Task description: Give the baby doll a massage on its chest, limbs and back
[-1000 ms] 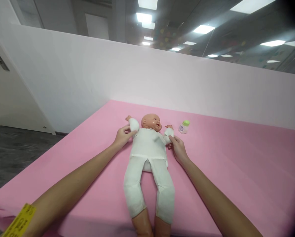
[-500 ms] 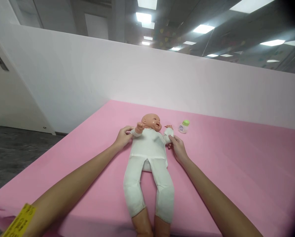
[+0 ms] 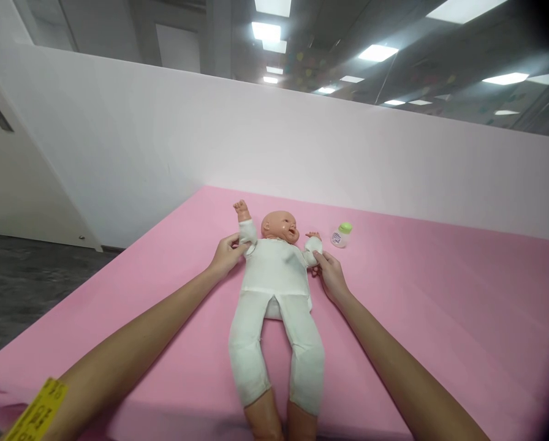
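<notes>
The doll (image 3: 277, 288) lay on its back on the pink mattress (image 3: 440, 318), straight ahead of me, its long axis running away from me, head far and legs toward my body; my left hand (image 3: 226, 256) was pinched around its raised arm at the sleeve, on the doll's left side as I saw it; my right hand (image 3: 332, 275) was closed lightly on the other sleeve; both hands sat about equally near; a small bottle (image 3: 341, 235) stood just beyond my right hand, apart from the doll.
</notes>
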Demonstrator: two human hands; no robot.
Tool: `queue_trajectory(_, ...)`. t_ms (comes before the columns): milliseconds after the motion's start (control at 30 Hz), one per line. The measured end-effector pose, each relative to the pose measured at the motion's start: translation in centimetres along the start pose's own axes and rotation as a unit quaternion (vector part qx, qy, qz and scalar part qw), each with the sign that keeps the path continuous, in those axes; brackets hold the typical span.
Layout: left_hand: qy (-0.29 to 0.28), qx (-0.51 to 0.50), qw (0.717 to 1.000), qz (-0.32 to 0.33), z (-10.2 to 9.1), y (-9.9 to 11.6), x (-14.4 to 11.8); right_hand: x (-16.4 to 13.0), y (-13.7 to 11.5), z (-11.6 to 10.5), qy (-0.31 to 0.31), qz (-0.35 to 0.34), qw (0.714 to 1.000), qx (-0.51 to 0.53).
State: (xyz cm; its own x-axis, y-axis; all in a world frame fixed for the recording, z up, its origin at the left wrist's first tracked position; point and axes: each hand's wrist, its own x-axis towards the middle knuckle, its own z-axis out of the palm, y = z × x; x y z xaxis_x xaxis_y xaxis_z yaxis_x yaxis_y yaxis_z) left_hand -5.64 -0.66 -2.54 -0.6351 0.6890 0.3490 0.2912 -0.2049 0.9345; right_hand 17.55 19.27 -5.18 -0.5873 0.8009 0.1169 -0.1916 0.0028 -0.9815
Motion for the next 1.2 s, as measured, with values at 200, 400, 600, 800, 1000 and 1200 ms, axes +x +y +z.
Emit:
queue_trajectory(200,0.004,-0.003,1.000,-0.006,0.07,-0.25,0.06,0.02,0.05,-0.02,0.002,-0.001,1.000,-0.001)
queue_trajectory(400,0.022,-0.030,0.999,-0.004,0.04,-0.35,0.37,-0.05,0.00,-0.03,0.000,-0.003,1.000,0.001)
queue_trajectory(600,-0.001,-0.021,1.000,-0.020,0.11,-0.43,0.19,-0.50,-0.50,0.27,0.012,-0.012,1.000,0.013)
queue_trajectory(800,-0.010,-0.032,0.999,-0.020,0.02,-0.11,0.24,-0.60,-0.84,0.52,0.021,-0.030,0.997,0.067)
queue_trajectory(1000,-0.031,-0.031,0.999,-0.006,0.01,0.08,0.16,-0.41,-0.47,0.22,0.010,-0.031,0.996,0.084)
queue_trajectory(1200,-0.044,-0.035,0.998,-0.011,-0.12,-0.43,0.39,-0.22,-0.17,0.03,-0.001,-0.037,0.996,0.086)
